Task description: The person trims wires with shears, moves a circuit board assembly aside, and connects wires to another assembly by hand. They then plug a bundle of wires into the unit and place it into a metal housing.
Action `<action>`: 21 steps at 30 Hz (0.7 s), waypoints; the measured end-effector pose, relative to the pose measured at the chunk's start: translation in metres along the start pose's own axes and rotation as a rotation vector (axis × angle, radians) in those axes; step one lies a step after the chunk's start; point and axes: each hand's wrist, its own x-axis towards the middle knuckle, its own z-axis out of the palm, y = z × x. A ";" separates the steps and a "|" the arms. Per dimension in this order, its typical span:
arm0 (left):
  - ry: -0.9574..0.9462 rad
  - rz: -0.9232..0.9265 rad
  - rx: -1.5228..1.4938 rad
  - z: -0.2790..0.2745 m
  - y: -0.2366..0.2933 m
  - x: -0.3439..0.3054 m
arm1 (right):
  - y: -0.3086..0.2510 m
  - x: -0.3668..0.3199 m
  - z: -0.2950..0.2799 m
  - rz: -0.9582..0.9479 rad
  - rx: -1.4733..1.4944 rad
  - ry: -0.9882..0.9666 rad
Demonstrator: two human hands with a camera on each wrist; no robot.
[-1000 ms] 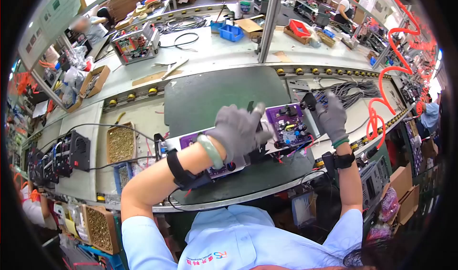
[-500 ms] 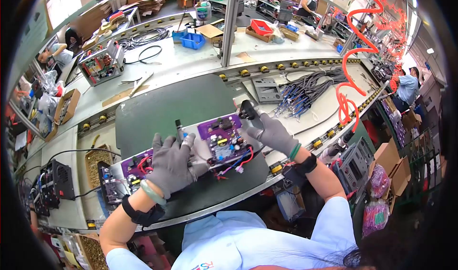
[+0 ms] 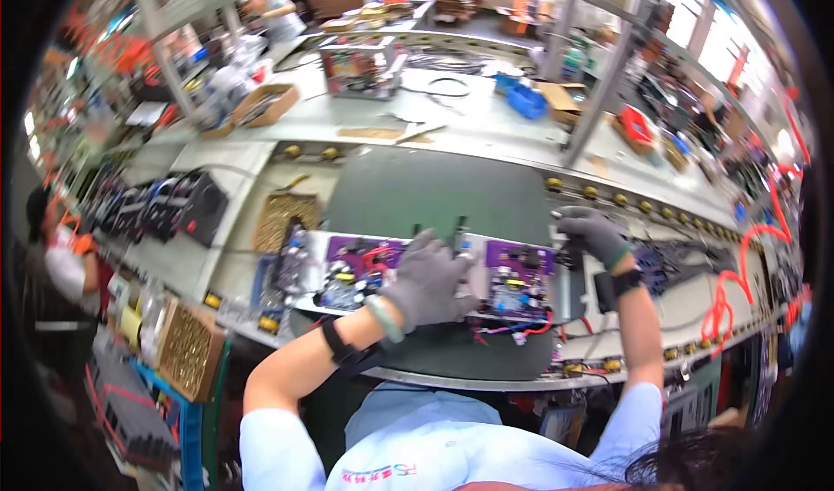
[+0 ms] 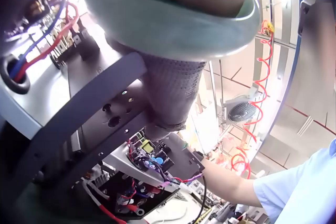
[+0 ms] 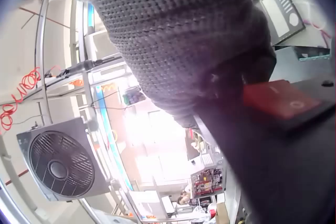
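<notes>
A long metal chassis with purple circuit boards (image 3: 519, 280) lies across a green mat (image 3: 434, 187). My gloved left hand (image 3: 430, 283) rests over its middle, between the boards, fingers extended; the left wrist view shows the glove (image 4: 173, 85) against a dark plate (image 4: 113, 111), fingertips hidden. At the chassis's right end, my gloved right hand (image 3: 595, 235) has its fingers bent round a dark end panel (image 3: 569, 261). In the right wrist view the glove (image 5: 184, 40) is against this dark panel (image 5: 247, 155), which carries a red switch (image 5: 281, 99).
Left of the mat are a box of small screws (image 3: 287, 217) and black assembled units (image 3: 187, 204). Grey cables (image 3: 678, 261) lie to the right. Behind, a bench holds an open-sided unit (image 3: 360, 67) and blue bins (image 3: 526, 100). A red coiled hose (image 3: 721, 304) hangs at right.
The head view has swung left, shifting the scene rightward. My left hand stays over the chassis middle, its fingers less spread. My right hand remains at the end panel, with the wrist now more upright.
</notes>
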 end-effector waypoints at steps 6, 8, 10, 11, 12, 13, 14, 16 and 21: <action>0.012 0.006 -0.038 0.005 -0.003 0.000 | -0.031 -0.017 0.034 -0.276 -0.615 -0.007; 0.020 0.008 -0.038 0.008 -0.004 0.000 | -0.027 -0.026 0.052 -0.373 -0.892 -0.033; 0.021 0.008 -0.033 0.006 -0.004 -0.001 | -0.017 -0.032 0.064 -0.375 -0.928 0.010; 0.013 -0.003 -0.031 0.005 -0.003 -0.002 | -0.011 -0.033 0.072 -0.386 -0.967 0.049; 0.185 0.021 -0.083 0.005 -0.003 -0.004 | 0.003 -0.028 0.065 -0.388 -0.819 0.041; 0.362 0.035 -0.129 0.003 -0.006 -0.011 | -0.009 -0.037 0.074 -0.316 -0.601 0.062; 0.410 0.080 -0.225 -0.001 -0.010 -0.021 | -0.008 -0.039 0.072 -0.274 -0.499 0.098; 0.552 0.107 -0.394 -0.033 -0.012 -0.054 | -0.001 -0.038 0.063 -0.240 -0.401 0.131; 0.878 -0.326 -0.224 -0.059 -0.081 -0.189 | -0.002 -0.038 0.063 -0.242 -0.545 0.097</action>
